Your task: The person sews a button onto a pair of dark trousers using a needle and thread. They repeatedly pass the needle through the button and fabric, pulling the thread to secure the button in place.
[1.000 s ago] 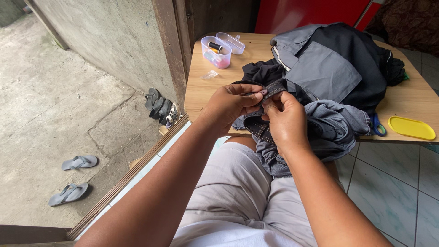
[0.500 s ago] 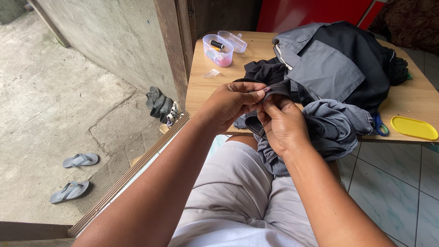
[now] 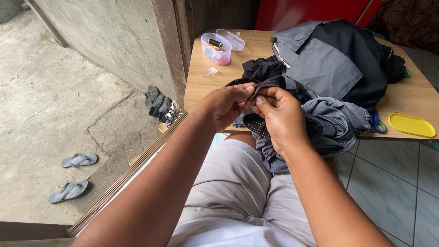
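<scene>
Hands meet over a dark grey denim garment with pale contrast stitching (image 3: pixel 274 120), which hangs off the near edge of the light wooden table (image 3: pixel 201 87) and droops onto the lap. Left hand (image 3: pixel 225 106) pinches the stitched band from the left, thumb and forefinger pressed together on the fabric. Right hand (image 3: pixel 282 115) grips the same band just beside it, fingers curled and closed on the cloth; fingertips of the two hands are nearly touching. Whether a needle sits between them cannot be told, too small.

Doing this well, as a judgement: keep the band taut between both pinches, work close to the seam line, keep the loose bulk off the working spot.

Around: big pile of grey and black clothing (image 3: pixel 334 64) on the far right of the table, touching the held garment. Clear plastic box with thread spools (image 3: pixel 216 49) at the far left corner, its clear lid (image 3: pixel 231 39) beside it. Small clear plastic scrap (image 3: pixel 210 72) near the box. Blue-handled scissors (image 3: pixel 377 123) half under the fabric at right, yellow oval plastic lid (image 3: pixel 411 126) just past them. Grey flip-flops (image 3: pixel 73 176) on the concrete, far left. Pile crowds the hands; scissors are partly buried.
</scene>
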